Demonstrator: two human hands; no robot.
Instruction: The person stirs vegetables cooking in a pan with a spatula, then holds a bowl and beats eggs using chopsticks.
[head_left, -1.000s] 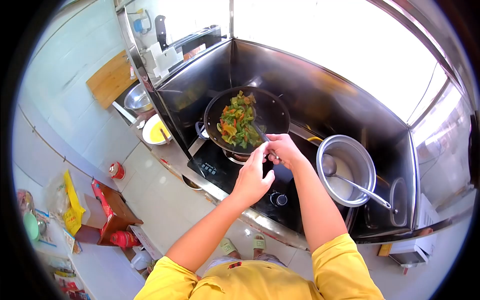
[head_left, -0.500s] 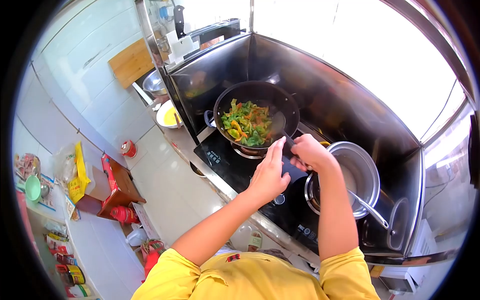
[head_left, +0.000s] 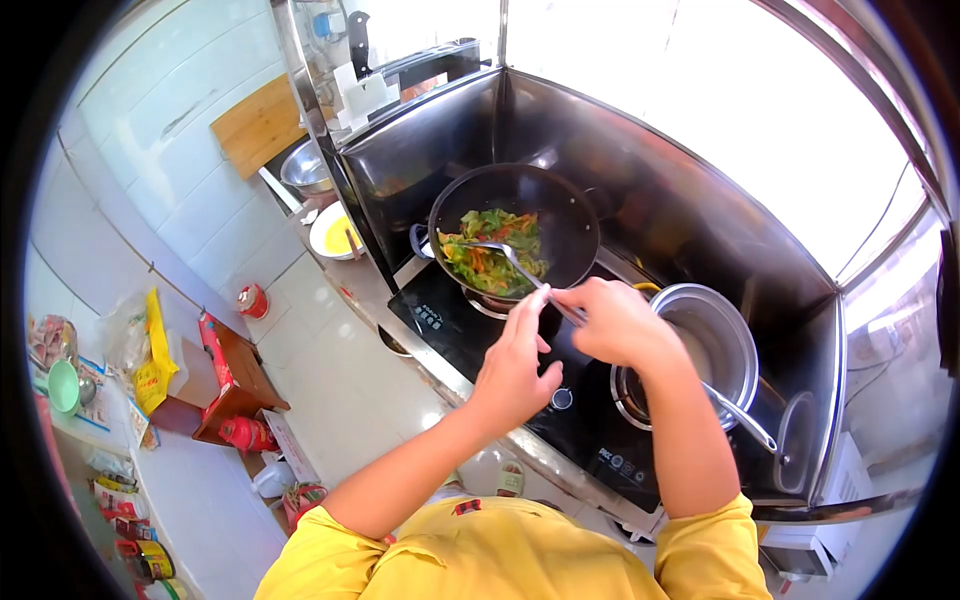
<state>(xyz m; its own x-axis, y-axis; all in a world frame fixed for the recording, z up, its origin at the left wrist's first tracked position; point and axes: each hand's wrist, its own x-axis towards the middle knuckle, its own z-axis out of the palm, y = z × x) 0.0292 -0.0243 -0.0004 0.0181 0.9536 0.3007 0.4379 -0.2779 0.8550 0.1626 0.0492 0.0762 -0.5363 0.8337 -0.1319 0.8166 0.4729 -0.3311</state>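
Worked spatula (head_left: 514,260) through vegetables (head_left: 478,270) in wok (head_left: 567,225), apparently stirring; gripped it in right hand (head_left: 620,325). Held left hand (head_left: 515,370) open close by, contact unclear. Judged next to need low, controlled scooping.

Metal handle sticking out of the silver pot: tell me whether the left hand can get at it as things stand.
Probably not directly: the right forearm crosses between the left hand and the metal handle, which juts over the rim of the silver pot. The left hand itself looks open.
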